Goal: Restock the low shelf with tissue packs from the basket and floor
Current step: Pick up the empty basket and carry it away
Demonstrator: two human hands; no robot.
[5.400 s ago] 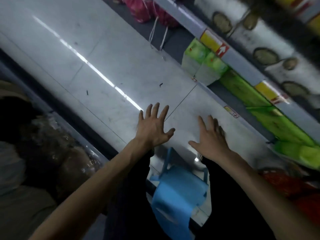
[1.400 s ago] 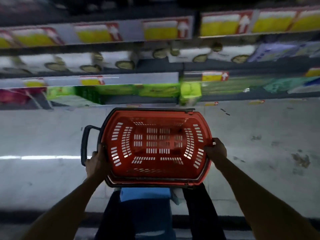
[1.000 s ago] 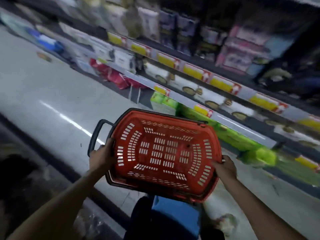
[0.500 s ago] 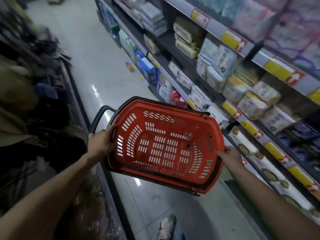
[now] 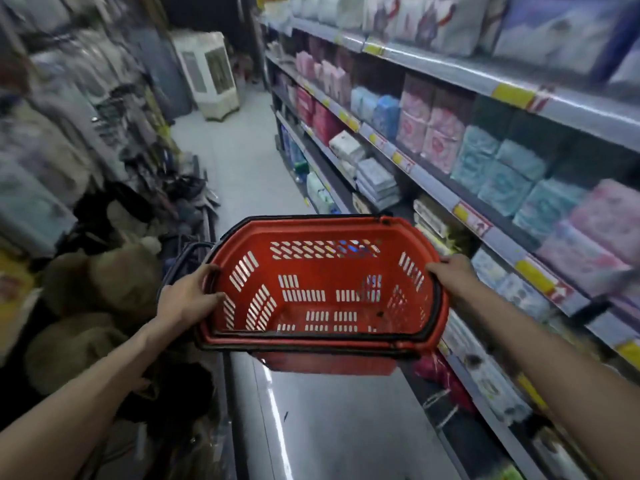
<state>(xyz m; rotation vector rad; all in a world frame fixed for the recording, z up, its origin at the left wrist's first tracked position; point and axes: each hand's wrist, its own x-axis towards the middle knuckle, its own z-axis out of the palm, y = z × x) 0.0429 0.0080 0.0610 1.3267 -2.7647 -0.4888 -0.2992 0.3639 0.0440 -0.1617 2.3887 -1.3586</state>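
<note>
Red basket (image 5: 322,296), empty, rides at 12 o'clock; left hand (image 5: 187,299) at 9 and right hand (image 5: 450,271) at 3 curl round its rim; gaze has swung off the low shelf (image 5: 450,420) up-aisle; restocking looks done.

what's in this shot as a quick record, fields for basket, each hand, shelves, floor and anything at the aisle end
basket: red plastic basket, held up off the floor, tilted toward the camera, nothing visible inside
left hand: left hand grips the basket's left rim
right hand: right hand grips the right rim
shelves: shelving on the right, stocked with soft packs in pink, teal and blue
floor: pale glossy floor, aisle running ahead
aisle end: white cooler unit
left side: brown bundles, blurred
</note>
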